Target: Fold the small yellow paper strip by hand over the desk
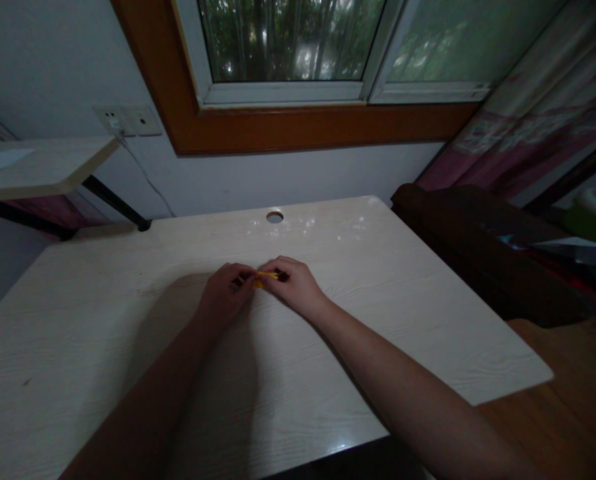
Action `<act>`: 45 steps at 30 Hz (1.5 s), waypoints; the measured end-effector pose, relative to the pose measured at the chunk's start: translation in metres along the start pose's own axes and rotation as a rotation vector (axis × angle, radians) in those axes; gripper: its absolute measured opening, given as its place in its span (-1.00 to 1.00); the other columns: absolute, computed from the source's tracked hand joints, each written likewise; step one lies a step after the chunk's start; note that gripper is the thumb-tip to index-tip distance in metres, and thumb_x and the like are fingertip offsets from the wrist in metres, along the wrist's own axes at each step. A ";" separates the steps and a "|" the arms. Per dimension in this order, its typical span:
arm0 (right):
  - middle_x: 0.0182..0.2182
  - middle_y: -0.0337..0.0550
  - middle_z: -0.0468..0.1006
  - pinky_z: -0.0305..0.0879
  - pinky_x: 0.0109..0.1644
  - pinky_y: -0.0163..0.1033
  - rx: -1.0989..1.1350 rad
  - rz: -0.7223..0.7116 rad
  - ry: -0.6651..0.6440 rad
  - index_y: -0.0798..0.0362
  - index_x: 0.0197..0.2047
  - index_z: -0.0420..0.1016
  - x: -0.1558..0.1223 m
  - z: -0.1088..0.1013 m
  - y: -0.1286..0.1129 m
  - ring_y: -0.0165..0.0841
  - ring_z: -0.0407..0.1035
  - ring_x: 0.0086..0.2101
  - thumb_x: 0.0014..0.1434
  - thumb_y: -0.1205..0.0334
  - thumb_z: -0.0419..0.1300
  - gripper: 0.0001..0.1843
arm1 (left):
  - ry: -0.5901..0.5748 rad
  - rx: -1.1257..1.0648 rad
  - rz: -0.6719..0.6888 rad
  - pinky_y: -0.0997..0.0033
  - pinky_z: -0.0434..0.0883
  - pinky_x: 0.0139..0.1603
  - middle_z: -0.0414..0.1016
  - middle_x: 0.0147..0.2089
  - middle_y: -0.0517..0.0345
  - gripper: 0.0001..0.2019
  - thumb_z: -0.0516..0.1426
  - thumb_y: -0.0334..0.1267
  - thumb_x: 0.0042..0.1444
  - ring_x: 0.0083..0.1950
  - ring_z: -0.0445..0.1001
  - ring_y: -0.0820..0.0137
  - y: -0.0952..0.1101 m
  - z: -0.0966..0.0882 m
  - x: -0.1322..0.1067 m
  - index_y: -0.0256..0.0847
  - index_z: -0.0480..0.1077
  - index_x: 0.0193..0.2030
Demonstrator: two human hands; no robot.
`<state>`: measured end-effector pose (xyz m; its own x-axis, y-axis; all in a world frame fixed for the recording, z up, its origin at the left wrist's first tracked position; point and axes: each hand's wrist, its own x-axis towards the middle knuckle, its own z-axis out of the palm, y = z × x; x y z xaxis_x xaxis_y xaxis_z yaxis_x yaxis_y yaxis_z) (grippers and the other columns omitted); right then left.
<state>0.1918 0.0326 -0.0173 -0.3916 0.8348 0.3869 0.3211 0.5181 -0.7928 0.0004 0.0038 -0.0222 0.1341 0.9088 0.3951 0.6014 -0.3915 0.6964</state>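
Both hands meet over the middle of the light wood-grain desk (403,300). Between their fingertips is a small, thin yellow piece (259,283), perhaps folded paper; its kind is too small to make out. My left hand (225,291) pinches its left end between thumb and fingers. On the other side, my right hand (297,284) grips the right end, fingers curled and thumb pressed in. The fingers cover much of the piece. Both hands sit low, at or just above the desk surface.
A round cable hole (275,217) lies near the desk's back edge. At the left stands a raised shelf (53,163) on black legs (118,203). A cord (148,177) runs from the wall socket (113,121). Dark brown furniture (458,247) borders the right side.
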 end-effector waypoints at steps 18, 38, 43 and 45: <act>-0.35 -0.17 0.55 0.24 -0.23 -0.31 0.002 -0.010 -0.036 0.04 -0.23 0.59 0.000 -0.001 -0.001 -0.41 0.38 -0.33 0.22 0.30 0.19 -0.86 | -0.048 -0.059 -0.170 0.43 0.42 -0.26 0.56 -0.30 0.13 -0.84 0.16 -0.16 0.13 -0.32 0.51 0.39 0.006 -0.002 0.002 -0.19 0.46 -0.25; -0.36 -0.17 0.53 0.27 -0.26 -0.31 0.049 0.028 0.001 0.04 -0.23 0.59 0.000 0.000 0.000 -0.41 0.38 -0.35 0.19 0.25 0.21 -0.87 | -0.072 -0.106 -0.217 0.41 0.41 -0.25 0.56 -0.30 0.12 -0.79 0.16 -0.09 0.12 -0.30 0.50 0.36 0.008 -0.003 0.003 -0.18 0.48 -0.28; -0.30 -0.13 0.57 0.35 -0.23 -0.29 0.270 0.147 0.047 0.05 -0.19 0.52 0.000 0.002 0.003 -0.41 0.45 -0.36 0.32 0.08 0.04 -0.70 | 0.027 -0.196 -0.264 0.43 0.40 -0.24 0.54 -0.32 0.16 -0.80 0.16 -0.09 0.10 -0.30 0.48 0.38 0.004 -0.005 0.004 -0.18 0.46 -0.31; -0.29 -0.12 0.57 0.37 -0.25 -0.29 0.334 0.177 0.046 0.06 -0.20 0.50 0.000 0.004 0.005 -0.42 0.45 -0.37 0.34 0.06 -0.01 -0.67 | 0.055 -0.221 -0.281 0.43 0.40 -0.22 0.53 -0.31 0.16 -0.81 0.16 -0.10 0.10 -0.28 0.48 0.38 0.002 -0.005 0.005 -0.18 0.45 -0.31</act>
<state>0.1902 0.0350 -0.0230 -0.3142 0.9172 0.2450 0.0785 0.2823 -0.9561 -0.0020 0.0069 -0.0157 -0.0581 0.9786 0.1973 0.4228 -0.1550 0.8929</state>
